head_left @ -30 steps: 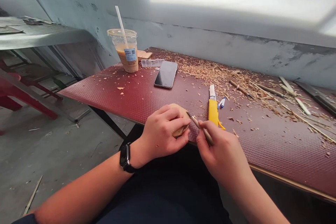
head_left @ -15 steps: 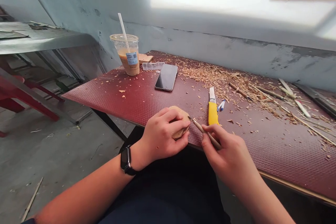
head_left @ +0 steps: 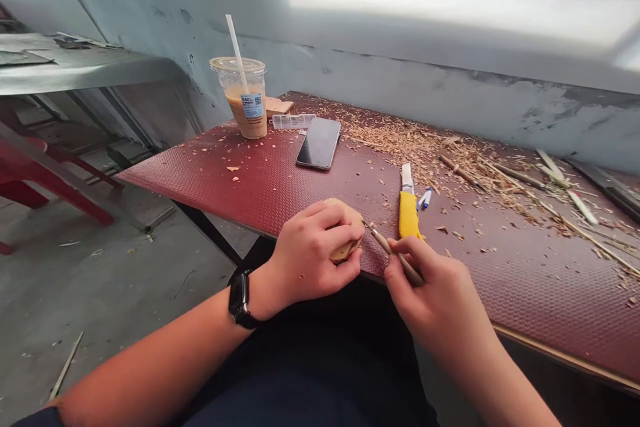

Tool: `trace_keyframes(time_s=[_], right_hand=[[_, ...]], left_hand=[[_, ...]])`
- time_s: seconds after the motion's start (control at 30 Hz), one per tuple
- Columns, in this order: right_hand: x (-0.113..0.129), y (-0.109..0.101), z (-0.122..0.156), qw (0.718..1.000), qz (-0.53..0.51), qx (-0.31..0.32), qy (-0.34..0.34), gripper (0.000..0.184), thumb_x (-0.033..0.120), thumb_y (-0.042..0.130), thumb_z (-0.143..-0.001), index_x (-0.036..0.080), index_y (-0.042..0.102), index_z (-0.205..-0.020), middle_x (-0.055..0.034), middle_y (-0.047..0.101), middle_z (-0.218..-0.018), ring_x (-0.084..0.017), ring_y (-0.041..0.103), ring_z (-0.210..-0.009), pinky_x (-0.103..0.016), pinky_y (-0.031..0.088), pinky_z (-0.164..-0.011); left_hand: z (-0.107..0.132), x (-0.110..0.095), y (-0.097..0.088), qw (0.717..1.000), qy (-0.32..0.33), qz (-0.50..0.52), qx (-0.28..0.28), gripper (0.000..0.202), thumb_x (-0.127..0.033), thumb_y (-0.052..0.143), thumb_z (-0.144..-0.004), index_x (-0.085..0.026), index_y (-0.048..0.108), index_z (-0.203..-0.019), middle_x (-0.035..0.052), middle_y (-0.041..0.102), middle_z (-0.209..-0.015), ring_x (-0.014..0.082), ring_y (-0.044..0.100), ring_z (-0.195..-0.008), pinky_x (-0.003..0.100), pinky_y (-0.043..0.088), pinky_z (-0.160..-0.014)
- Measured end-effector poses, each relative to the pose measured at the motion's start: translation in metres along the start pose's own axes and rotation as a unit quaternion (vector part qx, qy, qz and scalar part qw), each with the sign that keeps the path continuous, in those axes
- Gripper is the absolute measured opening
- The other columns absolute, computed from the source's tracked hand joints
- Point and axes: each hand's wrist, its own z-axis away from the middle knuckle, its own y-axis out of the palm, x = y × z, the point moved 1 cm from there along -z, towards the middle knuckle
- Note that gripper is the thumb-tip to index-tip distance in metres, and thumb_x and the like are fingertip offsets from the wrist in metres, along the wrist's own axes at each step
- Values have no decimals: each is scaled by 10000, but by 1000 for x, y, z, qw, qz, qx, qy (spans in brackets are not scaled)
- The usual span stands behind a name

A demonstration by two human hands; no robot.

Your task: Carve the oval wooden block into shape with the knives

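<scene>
My left hand (head_left: pixel 317 250), with a black watch (head_left: pixel 240 298) on its wrist, is wrapped round a pale wooden block (head_left: pixel 346 251) at the table's front edge. Much of the block is hidden under the fingers. In my right hand (head_left: pixel 433 280) is a carving tool (head_left: pixel 387 245) with a light wooden handle, gripped between thumb and fingers. Its dark metal tip points at the block's right side; whether it touches cannot be made out. Just beyond the right hand lies a yellow-handled knife (head_left: pixel 408 213) with its wide blade pointing away from me.
On the dark red table (head_left: pixel 240 193) lie a phone (head_left: pixel 319 143), a clear plastic case (head_left: pixel 294 121) and a pen-like blue and white piece (head_left: pixel 425 199). An iced drink cup (head_left: pixel 244 103) stands at the back left. Wood shavings (head_left: pixel 415 143) and another wooden-handled tool (head_left: pixel 460 171) spread to the right.
The view has shifted slightly, so the table things sit a little higher and further right. Both hands keep their grips, with the tool's tip still by the block.
</scene>
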Motion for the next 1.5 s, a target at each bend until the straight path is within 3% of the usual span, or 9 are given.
trace_keyframes(time_s=[0.2,0.37,0.57,0.77,0.87,0.93,1.23,1.33,1.5], right_hand=[[6,12,-1,997,80,-5,16,200,323,497,-950,200,654,-927,15,600,-590,-142,534,-493,-272,310,-542],[13,18,-11,979,186,50,65,230,298,450,-965,213,648,-885,-50,682,-688,-192,598,-572,-302,236,-556],[2,11,-9,998,55,6,32,214,335,495,-970,203,661,-995,-9,688,-674,-171,607,-560,-287,353,-576],[8,1,9,1000,8,8,7,179,323,518,-988,203,650,-994,9,695,-708,-129,583,-515,-254,392,-527],[13,3,16,1000,17,-7,1,169,301,506,-1000,199,641,-1006,13,692,-723,-132,628,-556,-250,421,-542],[15,6,19,999,31,-21,-6,173,289,492,-1008,197,638,-1009,9,697,-740,-141,654,-585,-254,437,-557],[27,9,30,997,71,-41,-14,206,266,451,-1022,169,629,-1059,6,647,-686,-148,611,-513,-264,432,-516],[28,10,31,995,83,-48,-15,216,261,435,-1023,170,628,-1058,-12,662,-695,-158,612,-507,-271,430,-509],[29,11,28,995,85,-45,-6,208,252,448,-1011,177,641,-1023,-17,667,-704,-169,640,-541,-281,425,-526]], left_hand=[[0,0,-1,1000,3,4,11,146,-279,665,-898,-202,742,-995,53,728,-1005,213,657,-971,386,526,-946],[0,-1,0,1000,-4,1,12,144,-272,661,-897,-210,742,-999,54,724,-1035,208,649,-966,381,526,-932],[-1,-1,-4,1000,-18,13,17,145,-283,667,-894,-225,719,-1016,58,698,-1087,209,632,-987,383,516,-944],[-13,0,-26,988,-44,76,129,84,-158,673,-813,-225,678,-863,40,675,-1046,197,635,-962,375,519,-935],[-14,5,-27,988,-66,55,125,81,-279,715,-846,-238,698,-913,92,615,-1229,273,581,-1220,446,483,-1082],[-13,8,-24,989,-83,28,116,219,-398,725,-858,-226,687,-987,132,557,-1320,313,524,-1316,484,458,-1134],[-30,12,-21,972,-100,-61,204,411,-524,684,-830,-201,591,-1067,124,588,-1119,310,583,-1032,505,529,-953],[-32,14,-18,969,-115,-73,204,496,-531,712,-796,-195,577,-1135,130,589,-1139,328,577,-1062,527,526,-957],[-26,17,-12,978,-109,-46,172,650,-625,692,-833,-180,548,-1284,164,579,-1377,364,538,-1273,566,454,-1108]])
